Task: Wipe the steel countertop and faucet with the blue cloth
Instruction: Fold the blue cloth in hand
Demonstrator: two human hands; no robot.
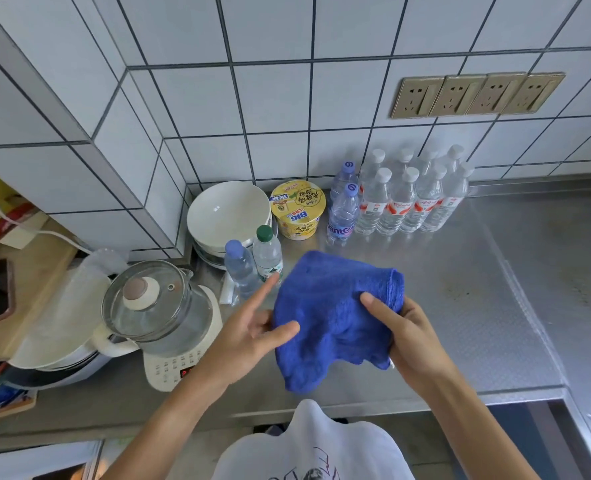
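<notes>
Two hands are seen above the steel tabletop [460, 271]. A blue cloth [328, 317] is held up between them: pinched by the right hand [411, 337], thumb on top, while the left hand [249, 334] grips its edge, forefinger extended. Contact with the tabletop seems unlikely. Water bottles [408, 199] are ranged farther back.

walls: white square tiles [273, 98], dark grout, meeting at a corner on the left. four brass-toned sockets [477, 95] in a row on the back wall. wooden surface [27, 271] at far left. even, bright light throughout.
</notes>
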